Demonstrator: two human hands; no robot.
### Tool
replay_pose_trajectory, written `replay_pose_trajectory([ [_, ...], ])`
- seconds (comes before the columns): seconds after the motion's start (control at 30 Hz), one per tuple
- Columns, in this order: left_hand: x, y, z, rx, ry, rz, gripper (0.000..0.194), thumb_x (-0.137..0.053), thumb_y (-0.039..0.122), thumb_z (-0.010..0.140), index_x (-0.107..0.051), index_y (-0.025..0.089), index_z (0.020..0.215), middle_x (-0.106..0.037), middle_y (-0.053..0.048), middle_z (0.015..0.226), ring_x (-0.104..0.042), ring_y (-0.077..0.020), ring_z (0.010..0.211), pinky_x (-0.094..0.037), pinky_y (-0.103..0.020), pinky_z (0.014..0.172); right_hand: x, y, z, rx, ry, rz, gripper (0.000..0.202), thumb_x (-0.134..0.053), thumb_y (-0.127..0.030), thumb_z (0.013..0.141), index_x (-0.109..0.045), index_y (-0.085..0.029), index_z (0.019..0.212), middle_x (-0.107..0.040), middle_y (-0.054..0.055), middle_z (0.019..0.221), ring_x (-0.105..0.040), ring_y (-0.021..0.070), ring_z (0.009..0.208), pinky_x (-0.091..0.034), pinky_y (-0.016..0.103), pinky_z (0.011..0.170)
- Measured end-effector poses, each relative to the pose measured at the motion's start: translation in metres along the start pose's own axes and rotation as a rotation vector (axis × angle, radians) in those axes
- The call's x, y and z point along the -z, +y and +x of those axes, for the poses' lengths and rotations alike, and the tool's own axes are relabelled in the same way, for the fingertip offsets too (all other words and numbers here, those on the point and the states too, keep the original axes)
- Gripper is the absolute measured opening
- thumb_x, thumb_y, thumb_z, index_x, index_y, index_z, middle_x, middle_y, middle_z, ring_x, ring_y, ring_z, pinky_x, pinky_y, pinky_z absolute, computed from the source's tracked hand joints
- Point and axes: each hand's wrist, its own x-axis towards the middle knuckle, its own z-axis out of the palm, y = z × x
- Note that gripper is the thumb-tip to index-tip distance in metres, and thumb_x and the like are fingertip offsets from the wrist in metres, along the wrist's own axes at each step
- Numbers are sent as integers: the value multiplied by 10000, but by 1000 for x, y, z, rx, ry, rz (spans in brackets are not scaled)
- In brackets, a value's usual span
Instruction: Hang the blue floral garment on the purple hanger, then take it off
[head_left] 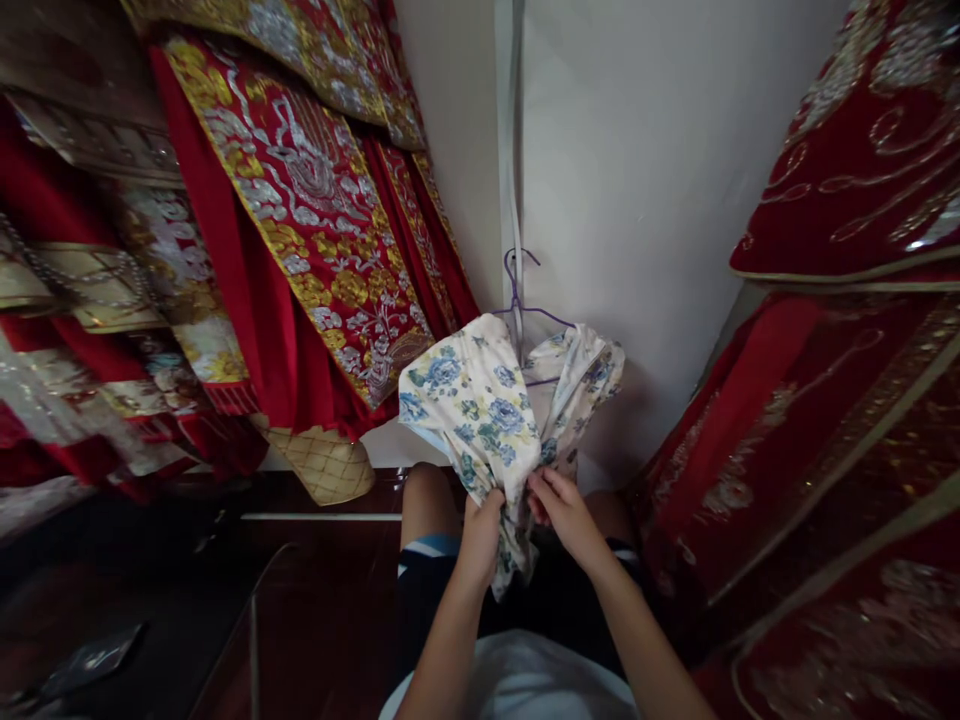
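A white shirt with blue flowers hangs on a purple hanger in front of me, its front partly open at the neck. My left hand grips the lower front edge of the shirt, fingers curled into the cloth. Close beside it, my right hand pinches the other front edge between thumb and fingers. Below my hands the shirt's bottom bunches and hangs between my knees. Any button or fastening at my fingertips is too small to make out.
Red embroidered garments hang on the left, and more red beaded garments on the right. Behind the hanger stands a pale wall with a grey strip running down it. A dark glossy floor lies below left.
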Motion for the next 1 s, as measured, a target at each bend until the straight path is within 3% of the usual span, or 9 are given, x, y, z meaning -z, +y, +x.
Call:
replay_pose_trajectory([
  [0.13, 15, 0, 13, -102, 117, 28, 290, -614, 242, 652, -641, 201, 937, -709, -40, 954, -666, -225, 955, -518, -305, 804, 1, -4, -6, 8, 53, 10, 365, -612, -546, 726, -484, -214, 646, -452, -63, 440, -369, 92, 393, -290, 225, 411],
  [0.27, 38, 2, 26, -474, 403, 101, 288, -576, 241, 733, -552, 253, 1020, -629, -18, 1027, -615, -182, 998, -483, -313, 891, 5, -5, -13, 42, 70, -36, 296, -617, -474, 735, -518, -209, 650, -449, -60, 426, -373, 99, 395, -301, 229, 420],
  [0.33, 43, 4, 25, -615, 426, 192, 279, -581, 243, 772, -530, 262, 1046, -591, -24, 1047, -590, -179, 998, -469, -322, 912, 4, -5, -16, 62, 65, -70, 315, -625, -480, 753, -520, -207, 635, -464, -52, 434, -390, 102, 406, -310, 232, 434],
  [0.4, 39, 4, 17, -641, 242, 323, 234, -597, 236, 786, -555, 254, 1016, -592, -33, 1014, -585, -192, 973, -469, -323, 893, 0, -7, -17, 83, 51, -113, 343, -635, -493, 767, -520, -205, 621, -473, -45, 440, -400, 103, 416, -310, 236, 447],
  [0.47, 29, 0, 7, -583, -35, 449, 214, -613, 218, 784, -590, 248, 994, -617, -42, 987, -596, -208, 953, -467, -329, 878, -6, -8, -19, 107, 26, -146, 359, -638, -501, 782, -522, -204, 619, -470, -45, 445, -408, 106, 425, -313, 241, 458],
  [0.53, 17, -5, -2, -518, -220, 529, 168, -594, 209, 804, -610, 248, 967, -640, -44, 941, -605, -218, 913, -464, -333, 852, -11, -8, -20, 123, -4, -153, 356, -642, -494, 791, -527, -201, 626, -468, -46, 460, -422, 109, 441, -326, 243, 472],
  [0.6, 8, -9, -7, -491, -269, 554, 78, -540, 219, 848, -605, 249, 880, -633, -32, 835, -602, -216, 821, -459, -327, 787, -12, -10, -20, 129, -3, -140, 347, -653, -482, 787, -536, -195, 631, -475, -46, 471, -435, 109, 454, -336, 240, 483],
  [0.73, 3, -10, -9, -514, -337, 621, 151, -486, 220, 884, -556, 240, 752, -594, -25, 740, -564, -207, 732, -422, -310, 704, -6, -25, -8, 108, 135, -15, 346, -671, -466, 752, -543, -183, 599, -436, -58, 432, -365, 83, 416, -290, 230, 453],
  [1.0, 5, -25, -2, -546, -361, 767, 146, -468, 161, 864, -469, 205, 725, -500, -2, 688, -494, -165, 676, -350, -266, 642, -11, -121, 75, 282, 168, 101, 242, -691, -360, 651, -606, -150, 563, -426, -62, 418, -309, 49, 401, -180, 214, 409],
])
